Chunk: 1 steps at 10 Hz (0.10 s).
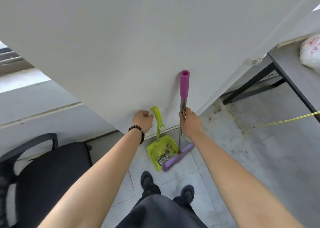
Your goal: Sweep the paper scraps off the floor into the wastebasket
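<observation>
The broom (183, 103) has a thin, shiny metal shaft capped with a soft-looking magenta foam sleeve (184, 84), open at its top end, and a flat purple head (178, 156) that rests on the floor (225, 158). It stands nearly upright against the smooth white wall (138, 46). Just to its left is a lime-green plastic dustpan (155, 152), a shallow scoop with a ridged back edge and a long curved handle (158, 122) bearing a small open clip. The handle leans on the wall. The pan is smeared with dark dirt and holds a small printed wrapper (162, 161); the purple head touches its right edge.

The floor is pale grey tile, scuffed and dusty near the corner, where a thin yellow cord (277, 123) trails across it. A black padded office chair (48, 172) with a looped armrest stands close on the left. On the right a grey-topped desk (285, 65) on a black frame carries a crumpled white plastic bag (310, 52) with red print. Two dark shoes (147, 181) stand just short of the pan.

Both bare arms reach forward and down, the hands apart. The right hand (187, 122) is wrapped around the metal shaft below the foam sleeve, thumb side up. The left hand (142, 119), with a dark bead bracelet (138, 132) on its wrist, is curled at the upper part of the dustpan handle, its edge against it; whether the fingers have closed around it I cannot tell.
</observation>
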Available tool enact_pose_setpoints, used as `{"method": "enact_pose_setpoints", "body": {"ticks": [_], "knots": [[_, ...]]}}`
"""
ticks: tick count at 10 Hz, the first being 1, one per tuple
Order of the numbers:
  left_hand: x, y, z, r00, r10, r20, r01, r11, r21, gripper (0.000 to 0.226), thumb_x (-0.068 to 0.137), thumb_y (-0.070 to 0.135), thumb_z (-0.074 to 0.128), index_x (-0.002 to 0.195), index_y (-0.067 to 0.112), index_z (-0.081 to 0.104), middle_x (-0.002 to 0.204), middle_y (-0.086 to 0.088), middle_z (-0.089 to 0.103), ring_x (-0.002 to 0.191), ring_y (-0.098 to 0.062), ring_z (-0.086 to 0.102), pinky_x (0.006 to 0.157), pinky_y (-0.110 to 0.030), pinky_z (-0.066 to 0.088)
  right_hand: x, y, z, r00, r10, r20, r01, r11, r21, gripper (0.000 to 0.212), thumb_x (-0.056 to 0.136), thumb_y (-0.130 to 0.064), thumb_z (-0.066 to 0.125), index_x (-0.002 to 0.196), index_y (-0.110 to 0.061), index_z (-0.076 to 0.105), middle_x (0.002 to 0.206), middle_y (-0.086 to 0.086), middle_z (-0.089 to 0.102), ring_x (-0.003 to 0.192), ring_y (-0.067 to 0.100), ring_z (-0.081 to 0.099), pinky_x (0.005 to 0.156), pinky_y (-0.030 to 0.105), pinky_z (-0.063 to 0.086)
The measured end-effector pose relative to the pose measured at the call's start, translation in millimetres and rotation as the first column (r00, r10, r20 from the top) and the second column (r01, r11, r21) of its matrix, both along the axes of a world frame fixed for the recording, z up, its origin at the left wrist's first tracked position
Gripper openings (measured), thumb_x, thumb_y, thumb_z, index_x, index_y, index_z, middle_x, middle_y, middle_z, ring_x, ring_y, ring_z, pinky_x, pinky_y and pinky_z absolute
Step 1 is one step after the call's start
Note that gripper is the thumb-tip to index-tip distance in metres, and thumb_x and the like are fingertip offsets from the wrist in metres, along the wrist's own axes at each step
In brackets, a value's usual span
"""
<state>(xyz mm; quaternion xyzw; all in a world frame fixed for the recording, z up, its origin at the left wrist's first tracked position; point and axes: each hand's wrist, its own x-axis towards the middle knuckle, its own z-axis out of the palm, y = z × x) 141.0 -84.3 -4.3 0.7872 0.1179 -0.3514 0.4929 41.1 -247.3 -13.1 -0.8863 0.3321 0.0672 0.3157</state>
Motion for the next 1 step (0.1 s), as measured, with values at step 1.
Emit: {"method": "enact_pose_setpoints", "body": {"ticks": [1], "knots": [[-18.7, 20.3, 11.8, 0.961, -0.246, 0.125, 0.207, 0.942, 0.265, 0.038, 0.096, 0.026, 0.054, 0.131, 0.011, 0.054, 0.124, -0.004, 0.061, 0.113, -0.025, 0.059, 0.098, -0.032, 0.047, -22.7, -2.4, 1.9, 0.979, 0.088, -0.182, -0.081, 0.996, 0.044, 0.053, 0.099, -0.028, 0.048, 0.145, -0.004, 0.033, 0.134, 0.021, 0.050, 0.122, 0.037, 0.050, 0.096, 0.040, 0.043]]}}
